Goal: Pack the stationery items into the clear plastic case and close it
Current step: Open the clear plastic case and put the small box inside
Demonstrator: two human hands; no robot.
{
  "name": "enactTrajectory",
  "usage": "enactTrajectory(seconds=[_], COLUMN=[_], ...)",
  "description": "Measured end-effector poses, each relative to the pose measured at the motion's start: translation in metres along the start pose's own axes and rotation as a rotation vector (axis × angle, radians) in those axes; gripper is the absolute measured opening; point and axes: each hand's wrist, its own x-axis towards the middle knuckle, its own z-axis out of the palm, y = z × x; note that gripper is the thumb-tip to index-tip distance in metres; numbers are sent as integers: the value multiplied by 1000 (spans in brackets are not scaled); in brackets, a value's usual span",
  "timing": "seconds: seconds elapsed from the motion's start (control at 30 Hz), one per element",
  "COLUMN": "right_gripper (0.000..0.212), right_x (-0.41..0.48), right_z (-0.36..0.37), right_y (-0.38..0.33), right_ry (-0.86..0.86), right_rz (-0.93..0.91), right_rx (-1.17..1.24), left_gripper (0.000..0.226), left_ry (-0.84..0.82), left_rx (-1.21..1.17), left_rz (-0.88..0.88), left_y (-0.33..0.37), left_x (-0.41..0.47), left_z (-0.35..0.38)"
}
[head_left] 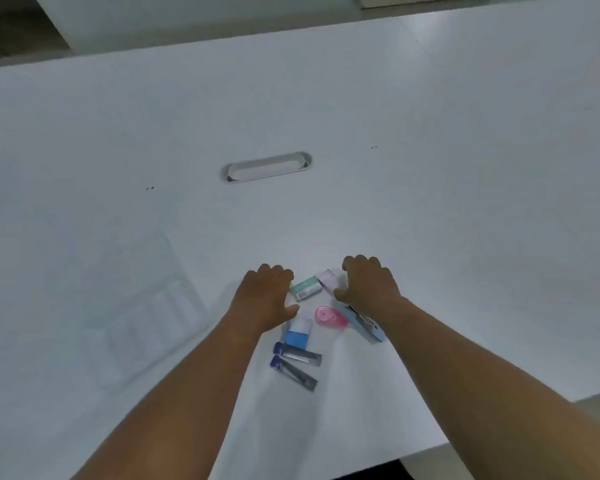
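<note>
Both hands are resting curled and empty beside a green eraser box [305,288] — left hand [265,299] touching it, right hand [368,284] just beyond — clear plastic case [142,317] lying well left

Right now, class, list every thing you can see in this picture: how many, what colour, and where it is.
table: one, white, fills most of the view
cable slot: one, white oval, in the table's middle, beyond the hands
clear plastic case: one, see-through, open flat on the table, left of the hands
small boxes: two, one mint green, one pale lilac, side by side between the hands
correction tape: one, pink, nearer than the boxes
blue and white box: one, by the left wrist
lead tubes: two, grey with purple caps, nearest of all
flat blue pack: one, under the right wrist
left hand: one, palm down, beside the green box
right hand: one, palm down, beside the lilac box
</note>
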Motion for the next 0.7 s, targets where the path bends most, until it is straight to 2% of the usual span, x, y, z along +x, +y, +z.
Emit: enactTrajectory(seconds=[0.13, 0.3, 0.47, 0.7], right_gripper=[37, 30, 25, 21], right_x=[9, 16, 27, 42], right_z=[6, 8, 4, -6], right_y=[1, -1, -5, -54], right_ry=[26, -21, -49, -16], right_rz=[-11, -97, -158, -255], right_rx=[-5, 7, 17, 119], left_gripper=[41, 26, 25, 28], left_ry=[59, 124, 180, 331], left_rx=[-19, -101, -180, -280], left_rz=[-16, -103, -188, -451], left_y=[16, 18, 13, -25], left_x=[7, 9, -3, -46], left_z=[11, 19, 13, -4])
